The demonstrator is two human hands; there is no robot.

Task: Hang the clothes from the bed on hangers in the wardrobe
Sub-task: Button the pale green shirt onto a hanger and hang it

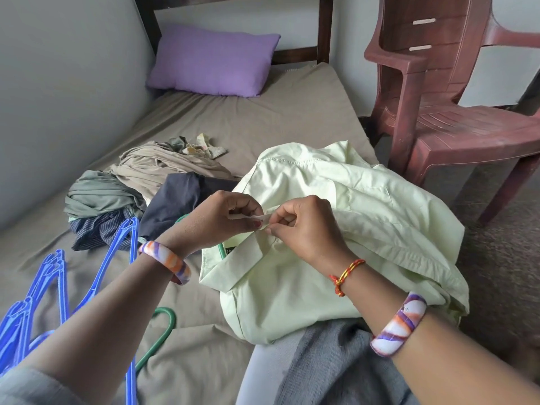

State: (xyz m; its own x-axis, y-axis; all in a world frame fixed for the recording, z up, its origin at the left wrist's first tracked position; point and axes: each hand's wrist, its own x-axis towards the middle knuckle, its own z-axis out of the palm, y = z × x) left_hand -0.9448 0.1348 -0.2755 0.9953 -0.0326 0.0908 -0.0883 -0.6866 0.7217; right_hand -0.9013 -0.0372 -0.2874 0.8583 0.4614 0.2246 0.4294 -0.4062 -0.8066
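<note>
Pale green cotton shirt [336, 229], spread on the taupe-sheeted bed [263, 118] over a green plastic hanger [163, 334], collar placket pinched by both left hand [216, 220] and right hand [304, 229], apparently for buttoning so it stays on.

A bed [263, 118] covered in a taupe sheet is set against a pale grey wall [58, 83]. A purple pillow [213, 61] is propped at the dark wooden headboard [324, 27]. A maroon plastic chair [455, 92] is placed beside it on brownish carpet [502, 258]. Soft daylight is cast.
</note>
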